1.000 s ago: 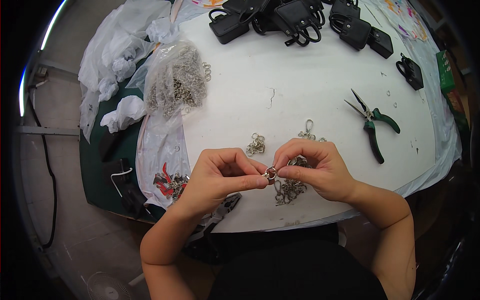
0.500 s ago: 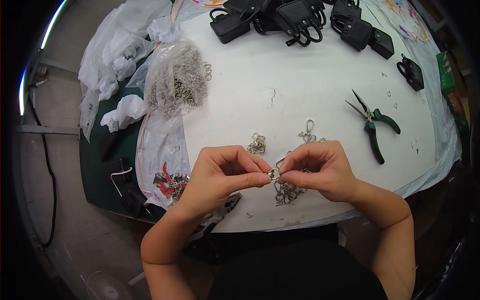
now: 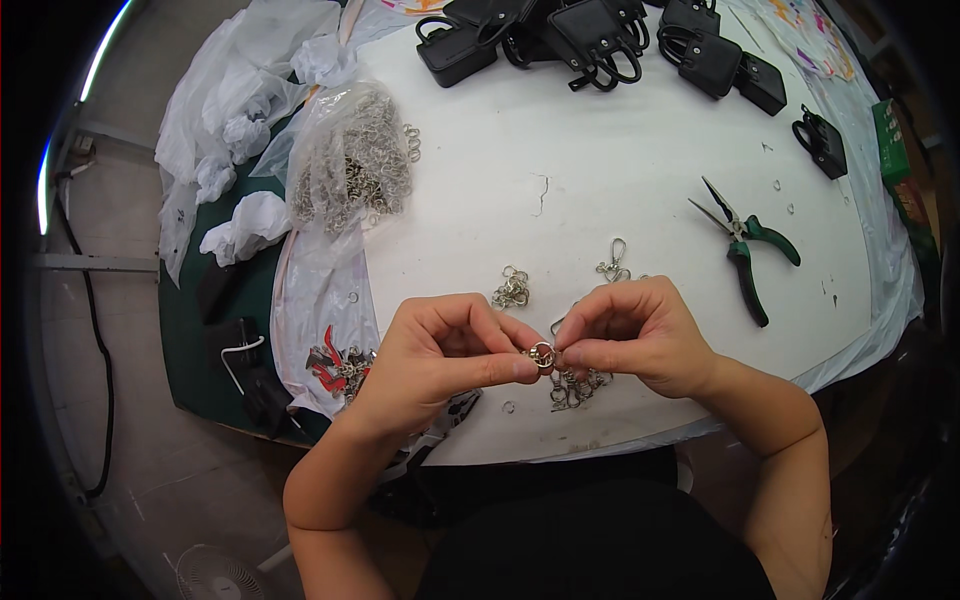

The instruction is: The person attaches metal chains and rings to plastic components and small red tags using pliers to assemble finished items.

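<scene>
Thumb and forefinger of my left hand pinch a shiny metal ring, with another small metal part seeming to sit in it. From the other side, my right hand grips the ring's edge, its fingertips close to the left ones. The exact link between the parts is too small to make out. Under and beside my right hand lie several metal snap hooks, partly hidden by the fingers. Another snap hook rests beyond that hand. A little heap of metal rings sits just past my fingertips.
Long-nose pliers with green-black handles lie open at the right. A clear bag of metal rings stands at the left, with red-and-metal pieces nearer me. Small black cases crowd the far edge. One loose ring lies near the front.
The metal ring has turned to face up more and shifted slightly left between my fingertips. A loose ring now shows on the table near my left wrist.
</scene>
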`<state>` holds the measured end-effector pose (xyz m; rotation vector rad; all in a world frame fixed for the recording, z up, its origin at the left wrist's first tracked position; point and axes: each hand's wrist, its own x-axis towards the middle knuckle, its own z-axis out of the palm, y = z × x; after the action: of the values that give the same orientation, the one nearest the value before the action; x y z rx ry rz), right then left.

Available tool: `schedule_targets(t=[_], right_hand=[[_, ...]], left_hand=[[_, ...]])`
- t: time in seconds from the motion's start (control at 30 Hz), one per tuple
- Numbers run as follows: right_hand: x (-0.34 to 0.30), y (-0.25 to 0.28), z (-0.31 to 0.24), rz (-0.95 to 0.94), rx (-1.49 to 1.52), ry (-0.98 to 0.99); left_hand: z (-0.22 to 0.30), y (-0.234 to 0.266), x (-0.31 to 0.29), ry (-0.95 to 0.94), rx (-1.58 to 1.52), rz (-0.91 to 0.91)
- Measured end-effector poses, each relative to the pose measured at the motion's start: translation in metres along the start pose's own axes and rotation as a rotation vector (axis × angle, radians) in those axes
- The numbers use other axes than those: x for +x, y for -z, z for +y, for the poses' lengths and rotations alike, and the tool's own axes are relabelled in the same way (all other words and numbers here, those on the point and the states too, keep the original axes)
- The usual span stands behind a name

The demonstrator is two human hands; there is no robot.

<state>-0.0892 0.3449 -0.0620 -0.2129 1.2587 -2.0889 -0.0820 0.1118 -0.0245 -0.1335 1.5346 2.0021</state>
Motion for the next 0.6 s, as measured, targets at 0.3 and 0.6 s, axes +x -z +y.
schedule_targets(t=[0.3, 0.6], right_hand=[[-0.0028, -0.0024, 0.0053, 0.056, -0.272, 0.238], [-0.0026, -0.0037, 0.0026, 0.019, -0.329, 0.211]], left_hand=[[-0.0045, 0.0066, -0.0012, -0.08, 0.008, -0.058], [-0.001, 0.0018, 0.0002, -0.09, 0.046, -0.02]])
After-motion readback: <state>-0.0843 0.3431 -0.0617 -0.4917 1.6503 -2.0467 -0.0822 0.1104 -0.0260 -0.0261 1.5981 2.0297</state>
